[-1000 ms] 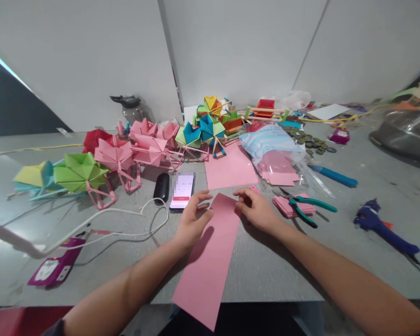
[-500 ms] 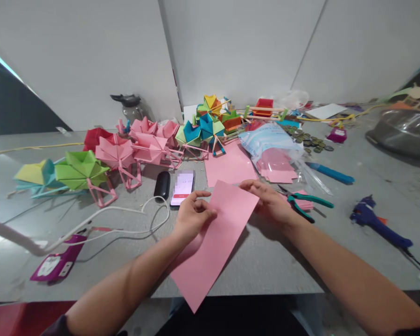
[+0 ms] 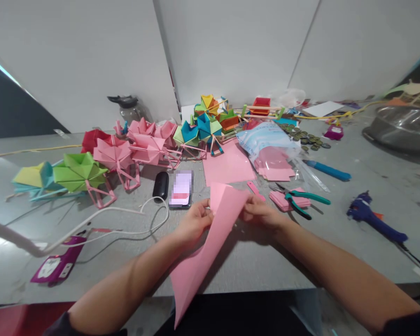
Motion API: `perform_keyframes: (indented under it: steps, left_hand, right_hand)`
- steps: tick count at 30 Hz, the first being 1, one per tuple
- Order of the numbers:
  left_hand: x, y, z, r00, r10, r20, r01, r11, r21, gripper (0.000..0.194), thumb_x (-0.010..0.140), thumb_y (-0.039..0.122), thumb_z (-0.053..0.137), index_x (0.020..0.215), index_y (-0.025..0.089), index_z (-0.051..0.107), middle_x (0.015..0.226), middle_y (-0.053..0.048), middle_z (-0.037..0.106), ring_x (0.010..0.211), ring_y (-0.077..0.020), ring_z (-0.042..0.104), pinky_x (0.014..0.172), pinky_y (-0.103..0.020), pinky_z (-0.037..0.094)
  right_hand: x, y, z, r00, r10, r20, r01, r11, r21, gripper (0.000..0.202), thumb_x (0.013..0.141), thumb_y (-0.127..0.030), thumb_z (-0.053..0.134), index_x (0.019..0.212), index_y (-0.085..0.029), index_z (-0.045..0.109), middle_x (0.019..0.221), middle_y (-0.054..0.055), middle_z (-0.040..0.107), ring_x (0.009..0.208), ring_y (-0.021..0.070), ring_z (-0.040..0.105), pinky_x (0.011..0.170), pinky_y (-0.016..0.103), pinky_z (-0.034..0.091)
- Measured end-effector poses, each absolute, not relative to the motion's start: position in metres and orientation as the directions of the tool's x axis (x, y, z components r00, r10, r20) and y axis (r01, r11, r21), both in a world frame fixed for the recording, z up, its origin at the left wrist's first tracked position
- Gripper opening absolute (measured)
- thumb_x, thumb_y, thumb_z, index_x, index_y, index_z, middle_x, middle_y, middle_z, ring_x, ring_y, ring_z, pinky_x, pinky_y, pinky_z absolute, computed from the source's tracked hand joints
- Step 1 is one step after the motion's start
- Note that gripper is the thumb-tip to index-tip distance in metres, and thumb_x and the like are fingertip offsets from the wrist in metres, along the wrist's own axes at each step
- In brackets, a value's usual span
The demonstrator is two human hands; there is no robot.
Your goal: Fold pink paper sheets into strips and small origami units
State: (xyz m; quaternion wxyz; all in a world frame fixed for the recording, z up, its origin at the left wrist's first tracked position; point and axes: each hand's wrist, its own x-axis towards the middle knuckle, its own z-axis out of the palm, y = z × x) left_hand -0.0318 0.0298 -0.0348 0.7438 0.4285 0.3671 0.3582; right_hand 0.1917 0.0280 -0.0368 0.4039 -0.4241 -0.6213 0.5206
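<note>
A long sheet of pink paper [image 3: 210, 247] is held above the table's front part, its upper end bent and its lower corner hanging past the edge. My left hand [image 3: 195, 221] is closed on its left side, thumb and fingers pinching near the top. On the right side, my right hand [image 3: 259, 211] pinches the upper right corner. More pink sheets [image 3: 227, 164] lie flat just beyond. A small stack of pink pieces [image 3: 283, 199] sits right of my right hand, with green-handled pliers [image 3: 294, 205] resting on it.
Folded paper models [image 3: 147, 147] line the back left. A phone [image 3: 182, 189], black case [image 3: 160, 185] and white cable [image 3: 126, 210] lie left. Rightward are a plastic bag [image 3: 266, 140], blue cutter [image 3: 329, 170], blue glue gun [image 3: 374, 219] and metal bowl [image 3: 402, 130].
The paper has bent and its upper right corner has come down with my right hand, which moved left and lower. The small pink stack and a pink strip now show more.
</note>
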Motion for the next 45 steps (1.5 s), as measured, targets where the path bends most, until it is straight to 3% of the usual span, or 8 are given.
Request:
perform_keyframes:
  steps: [7,12,17,20,24,30,37,45]
  left_hand:
    - [-0.046,0.045,-0.016,0.144,0.988,-0.064,-0.107,0.080,0.991,0.041,0.074,0.047,0.088,0.090,0.023,0.059,0.072,0.004,0.064,0.057,-0.0112,0.054,0.056,-0.024,0.042]
    - [-0.059,0.051,-0.015,0.138,0.989,-0.052,0.341,0.002,0.940,0.053,0.079,0.028,0.077,0.123,0.026,0.048,0.073,0.009,0.057,0.050,-0.0126,0.050,0.053,-0.027,0.038]
    - [-0.056,0.040,-0.020,0.272,0.901,0.338,0.730,-0.422,0.538,0.047,0.087,0.028,0.075,0.133,0.024,0.061,0.126,-0.015,0.065,0.112,-0.0331,0.065,0.100,-0.052,0.051]
    - [-0.047,0.038,-0.027,0.532,0.808,0.254,0.717,-0.589,0.373,0.027,0.101,0.029,0.059,0.125,0.022,0.069,0.139,-0.017,0.063,0.131,-0.0384,0.058,0.113,-0.059,0.044]
    - [-0.036,0.043,-0.037,0.662,0.740,0.121,0.658,-0.650,0.380,0.026,0.104,0.029,0.052,0.121,0.020,0.071,0.139,-0.017,0.066,0.131,-0.0368,0.059,0.116,-0.058,0.043]
    - [-0.031,0.048,-0.038,0.638,0.766,0.081,0.715,-0.628,0.308,0.030,0.106,0.034,0.050,0.124,0.020,0.069,0.134,-0.018,0.068,0.126,-0.0385,0.059,0.111,-0.059,0.043]
    - [-0.031,0.048,-0.045,0.638,0.765,0.092,0.703,-0.627,0.336,0.055,0.104,0.039,0.052,0.155,0.019,0.056,0.162,-0.021,0.054,0.143,-0.0420,0.050,0.118,-0.062,0.036]
    - [-0.027,0.051,-0.049,0.638,0.767,0.062,0.734,-0.631,0.253,0.066,0.102,0.040,0.051,0.163,0.015,0.049,0.167,-0.024,0.049,0.143,-0.0462,0.049,0.115,-0.062,0.036]
  right_hand:
    - [0.224,0.057,-0.026,0.077,0.997,0.009,-0.052,0.013,-0.999,0.050,0.078,-0.069,0.080,0.099,-0.025,0.067,0.083,0.003,0.073,0.072,0.0232,0.067,0.072,0.040,0.056]
    - [0.237,0.069,-0.042,0.177,0.984,-0.009,0.397,-0.080,-0.914,0.047,0.078,-0.049,0.079,0.112,-0.018,0.069,0.081,0.003,0.072,0.068,0.0228,0.066,0.072,0.039,0.054]
    - [0.225,0.057,-0.050,0.057,0.997,0.047,0.750,-0.012,-0.661,0.077,0.084,-0.032,0.075,0.156,-0.017,0.050,0.125,0.018,0.075,0.106,0.0349,0.074,0.095,0.047,0.055]
    - [0.219,0.050,-0.049,-0.003,0.998,0.069,0.861,0.037,-0.507,0.070,0.089,-0.031,0.074,0.155,-0.020,0.052,0.122,0.017,0.075,0.108,0.0382,0.074,0.094,0.047,0.055]
    - [0.215,0.046,-0.048,-0.146,0.962,0.230,0.914,0.220,-0.340,0.047,0.095,-0.030,0.069,0.141,-0.019,0.066,0.136,0.020,0.068,0.126,0.0402,0.066,0.107,0.053,0.053]
    - [0.210,0.046,-0.060,-0.533,0.829,0.170,0.737,0.554,-0.387,0.048,0.105,-0.023,0.051,0.150,-0.018,0.065,0.162,0.017,0.059,0.153,0.0335,0.053,0.128,0.057,0.043]
    - [0.206,0.038,-0.075,-0.525,0.844,0.112,0.782,0.530,-0.329,0.061,0.110,-0.034,0.044,0.168,-0.014,0.047,0.175,0.018,0.042,0.166,0.0357,0.035,0.133,0.064,0.033]
    - [0.206,0.035,-0.072,-0.533,0.844,0.065,0.804,0.529,-0.272,0.066,0.110,-0.035,0.040,0.171,-0.009,0.040,0.179,0.019,0.033,0.168,0.0352,0.029,0.135,0.062,0.028]
